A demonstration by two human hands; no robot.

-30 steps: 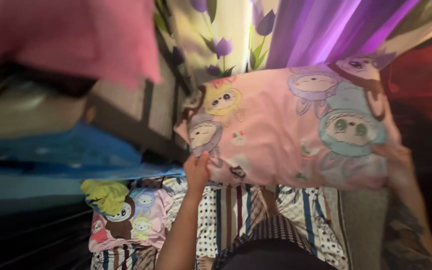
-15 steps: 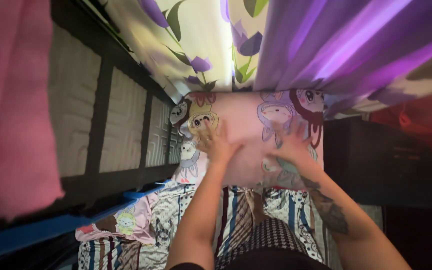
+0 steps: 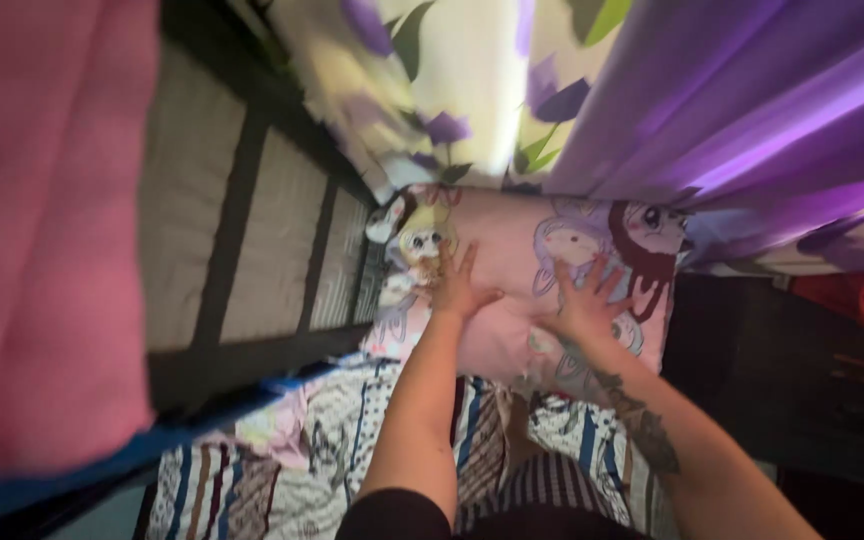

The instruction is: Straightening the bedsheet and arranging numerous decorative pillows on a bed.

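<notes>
Hands flat on pink cartoon-print pillow: left hand open, fingers spread, palm pressing pillow's left half; right hand open too, fingers splayed on right half. Neither grips anything. Pillow sits at head of bed, tucked just under purple curtain and floral white-and-purple fabric, beside dark slatted bed frame. Judging by this, pillow looks placed and is being patted flat; striped and dotted bedsheet nearer the body looks rumpled, probably not smoothed yet. Pink padded blanket hangs at left, blurred.
</notes>
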